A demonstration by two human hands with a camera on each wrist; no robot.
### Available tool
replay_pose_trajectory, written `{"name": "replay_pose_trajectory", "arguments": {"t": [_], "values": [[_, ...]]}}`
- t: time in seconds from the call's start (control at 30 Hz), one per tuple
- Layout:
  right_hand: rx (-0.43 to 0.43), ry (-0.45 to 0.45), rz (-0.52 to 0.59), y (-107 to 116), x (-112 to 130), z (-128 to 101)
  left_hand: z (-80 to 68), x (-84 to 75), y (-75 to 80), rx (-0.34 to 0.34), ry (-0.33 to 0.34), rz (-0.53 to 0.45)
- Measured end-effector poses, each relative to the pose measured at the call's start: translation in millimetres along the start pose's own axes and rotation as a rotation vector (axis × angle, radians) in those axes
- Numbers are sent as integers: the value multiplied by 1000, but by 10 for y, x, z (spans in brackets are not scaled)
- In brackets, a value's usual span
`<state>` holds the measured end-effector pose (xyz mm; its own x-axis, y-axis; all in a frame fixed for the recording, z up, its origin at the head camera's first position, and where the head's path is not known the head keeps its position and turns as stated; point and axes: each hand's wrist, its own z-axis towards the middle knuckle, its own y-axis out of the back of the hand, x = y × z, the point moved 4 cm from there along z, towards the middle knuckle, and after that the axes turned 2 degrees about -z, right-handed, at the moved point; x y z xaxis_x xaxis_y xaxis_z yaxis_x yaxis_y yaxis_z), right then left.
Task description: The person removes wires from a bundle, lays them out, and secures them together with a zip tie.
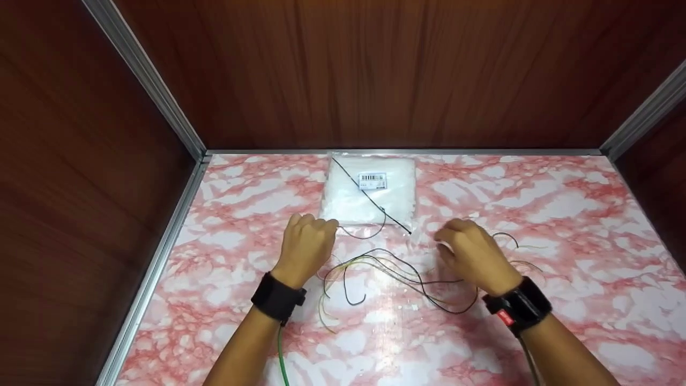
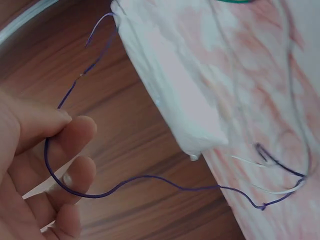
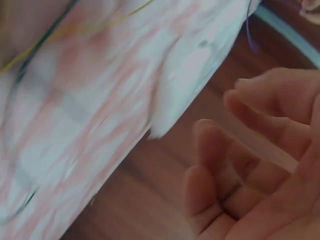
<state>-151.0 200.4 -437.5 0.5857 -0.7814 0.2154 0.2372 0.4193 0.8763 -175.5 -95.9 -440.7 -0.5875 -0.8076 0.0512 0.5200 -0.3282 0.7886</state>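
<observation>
My left hand (image 1: 308,244) pinches a thin dark purple wire (image 2: 135,179) between thumb and index finger, just left of the clear bag's front edge. One end of the wire curves up over the bag in the head view; the other part loops down from the fingers in the left wrist view. My right hand (image 1: 474,254) hovers to the right with its fingers loosely bent and nothing between them. Several loose black and yellow wires (image 1: 396,273) lie tangled on the table between the hands, and some run under or behind the right hand.
A clear plastic bag (image 1: 343,206) of white contents, with a barcode label (image 1: 373,181), lies near the back wall (image 1: 375,75). A thin black strip (image 1: 351,178) lies diagonally across it. Metal-edged brown panels surround the red-and-white table (image 1: 257,343). Both wrists wear black bands.
</observation>
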Motion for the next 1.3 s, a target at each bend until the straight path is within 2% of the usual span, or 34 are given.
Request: {"name": "replay_pose_trajectory", "arguments": {"t": [0.13, 0.23, 0.43, 0.6, 0.73, 0.83, 0.9, 1.1, 1.3], "values": [[-52, 107, 49, -109, 289, 226, 30, -136, 97, -47, -31, -73], [-11, 142, 65, -234, 481, 341, 58, -220, 149, -77, -57, -121], [104, 84, 6, -413, 605, 358, 99, -311, 233, -108, -101, -223], [154, 85, 111, -386, 617, 316, 76, -281, 285, -104, -102, -243], [166, 121, 158, -327, 623, 307, 56, -215, 302, -74, -88, -244], [115, 119, 128, -252, 556, 300, 24, -137, 283, -31, -73, -215], [74, 99, 108, -194, 480, 292, -9, -73, 251, -2, -61, -181], [-3, 74, 54, -62, 274, 245, -115, 140, 140, 27, -10, -95], [-51, 1, -8, 68, 1, 113, -246, 420, 130, 52, 91, 13]]}}
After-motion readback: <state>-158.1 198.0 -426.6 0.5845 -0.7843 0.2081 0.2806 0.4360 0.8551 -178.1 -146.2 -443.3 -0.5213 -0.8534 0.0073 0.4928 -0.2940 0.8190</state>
